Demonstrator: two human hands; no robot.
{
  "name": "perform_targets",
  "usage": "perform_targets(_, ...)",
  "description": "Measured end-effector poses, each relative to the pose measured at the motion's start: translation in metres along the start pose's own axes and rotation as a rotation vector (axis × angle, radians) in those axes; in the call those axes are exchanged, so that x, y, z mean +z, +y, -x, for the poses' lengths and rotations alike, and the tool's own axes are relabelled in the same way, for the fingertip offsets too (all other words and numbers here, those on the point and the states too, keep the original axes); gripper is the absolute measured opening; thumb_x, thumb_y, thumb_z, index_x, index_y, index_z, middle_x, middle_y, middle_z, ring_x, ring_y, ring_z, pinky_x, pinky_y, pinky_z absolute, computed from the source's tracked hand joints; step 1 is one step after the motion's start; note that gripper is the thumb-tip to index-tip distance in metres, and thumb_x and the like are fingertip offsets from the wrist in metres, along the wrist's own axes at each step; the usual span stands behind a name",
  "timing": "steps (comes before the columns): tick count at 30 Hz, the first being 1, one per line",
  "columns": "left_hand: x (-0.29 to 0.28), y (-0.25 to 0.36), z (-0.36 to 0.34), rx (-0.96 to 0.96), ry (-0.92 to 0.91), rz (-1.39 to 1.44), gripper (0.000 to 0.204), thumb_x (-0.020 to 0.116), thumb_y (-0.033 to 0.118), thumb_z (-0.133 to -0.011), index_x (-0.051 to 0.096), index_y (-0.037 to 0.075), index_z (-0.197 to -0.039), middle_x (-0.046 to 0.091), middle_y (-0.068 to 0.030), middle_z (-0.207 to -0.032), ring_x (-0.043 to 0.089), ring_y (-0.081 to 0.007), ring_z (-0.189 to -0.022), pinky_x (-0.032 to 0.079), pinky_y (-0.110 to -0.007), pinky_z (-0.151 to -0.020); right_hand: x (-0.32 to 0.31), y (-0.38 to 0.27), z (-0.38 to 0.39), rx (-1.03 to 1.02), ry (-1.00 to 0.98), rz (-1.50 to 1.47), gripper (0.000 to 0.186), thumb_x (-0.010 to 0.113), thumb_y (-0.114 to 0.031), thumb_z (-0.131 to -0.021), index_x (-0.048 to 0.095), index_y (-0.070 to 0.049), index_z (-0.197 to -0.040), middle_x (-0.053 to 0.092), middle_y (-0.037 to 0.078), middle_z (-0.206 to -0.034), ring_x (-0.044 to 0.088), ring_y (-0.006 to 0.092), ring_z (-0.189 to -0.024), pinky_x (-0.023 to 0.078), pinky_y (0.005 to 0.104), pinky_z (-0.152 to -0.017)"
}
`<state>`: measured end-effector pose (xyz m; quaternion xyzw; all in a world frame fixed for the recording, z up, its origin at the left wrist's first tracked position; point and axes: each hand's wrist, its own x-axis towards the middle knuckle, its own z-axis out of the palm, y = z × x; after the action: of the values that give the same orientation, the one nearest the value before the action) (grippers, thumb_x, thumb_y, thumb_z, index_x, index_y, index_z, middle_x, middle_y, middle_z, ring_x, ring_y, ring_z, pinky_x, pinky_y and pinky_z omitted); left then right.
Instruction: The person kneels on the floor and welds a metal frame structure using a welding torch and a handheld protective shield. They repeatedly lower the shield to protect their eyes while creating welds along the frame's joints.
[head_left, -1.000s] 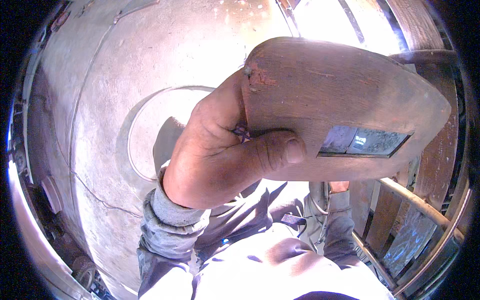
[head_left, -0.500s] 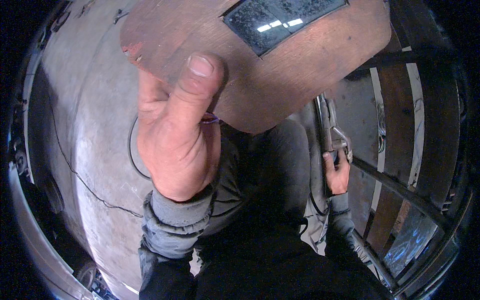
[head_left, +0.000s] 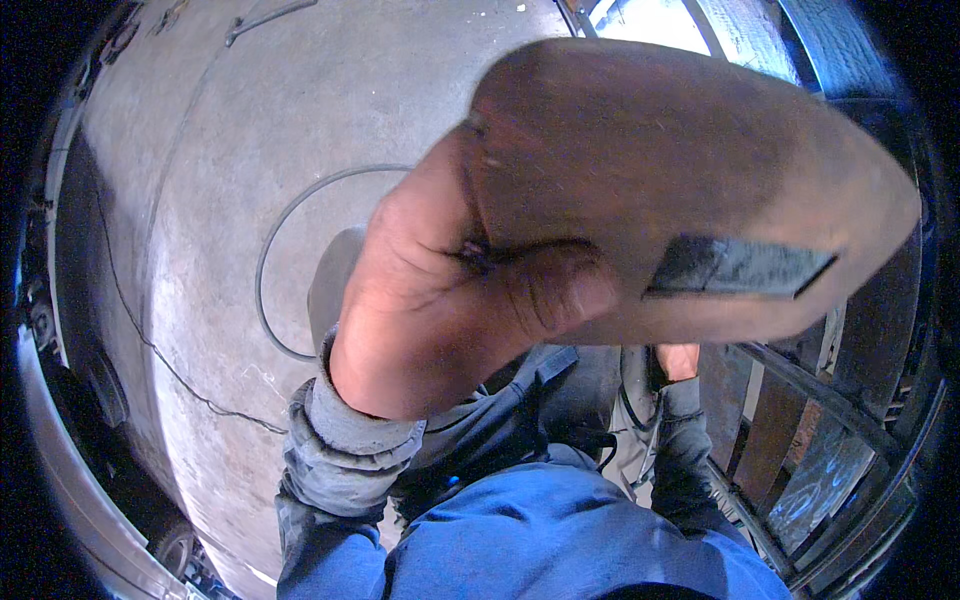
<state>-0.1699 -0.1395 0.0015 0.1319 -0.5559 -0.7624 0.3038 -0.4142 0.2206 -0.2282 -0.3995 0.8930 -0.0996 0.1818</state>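
Note:
My left hand (head_left: 420, 300) grips a brown wooden hand shield (head_left: 670, 140), thumb pressed over its face near the left edge. The shield fills the upper right middle and has a dark rectangular glass window (head_left: 735, 265) low on its right. My right hand (head_left: 678, 362) shows below the shield's lower edge, with its fingers hidden behind the board. Beside that hand runs a dark cable or pipe, too covered to make out fully. My lap, in dark and blue cloth, lies beneath both hands.
A concrete floor (head_left: 200, 250) spreads to the left, with a looped hose (head_left: 262, 270), a thin cable (head_left: 180, 375) and a metal bar (head_left: 270, 18). On the right stands a metal frame (head_left: 820, 390) with wooden planks (head_left: 775, 430). Wheels (head_left: 172, 550) line the left edge.
Half a second ago the shield was raised and turned, showing my right hand on a metal tool; it has swung down and right, covering those fingers, much as it stood a second ago.

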Motion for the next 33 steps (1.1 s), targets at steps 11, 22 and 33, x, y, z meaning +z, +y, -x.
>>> perform_targets(11,0.006,0.01,0.002,-0.021,-0.065,-0.046,0.07,0.086,0.014,-0.078,0.053,-0.003,-0.138,0.067,-0.0133,-0.125,0.064,-0.0258,-0.114,0.049,-0.039,-0.1,-0.003,0.009,0.007,0.097,-0.241,0.161,0.054,0.056,-0.041,-0.101,0.053,-0.007,-0.144,0.054,0.018,-0.145,0.049,0.0323,-0.134,0.036,0.0461,-0.114)
perform_targets(22,0.018,0.008,-0.002,-0.109,0.032,0.221,0.066,0.086,0.014,-0.079,0.055,-0.002,-0.135,0.07,-0.0147,-0.122,0.068,-0.0263,-0.11,0.054,-0.037,-0.095,0.0,0.012,0.008,0.111,-0.306,0.188,0.053,0.054,-0.043,-0.101,0.055,-0.009,-0.142,0.054,0.017,-0.147,0.046,0.0341,-0.137,0.033,0.0483,-0.116)
perform_targets(33,0.02,0.029,-0.005,-0.366,0.073,0.235,0.067,0.084,0.018,-0.08,0.054,-0.001,-0.137,0.069,-0.0131,-0.125,0.065,-0.0274,-0.116,0.05,-0.04,-0.102,0.0,0.012,0.015,0.117,-0.305,0.198,0.052,0.053,-0.046,-0.1,0.058,-0.012,-0.14,0.054,0.015,-0.148,0.043,0.036,-0.14,0.03,0.0503,-0.117)
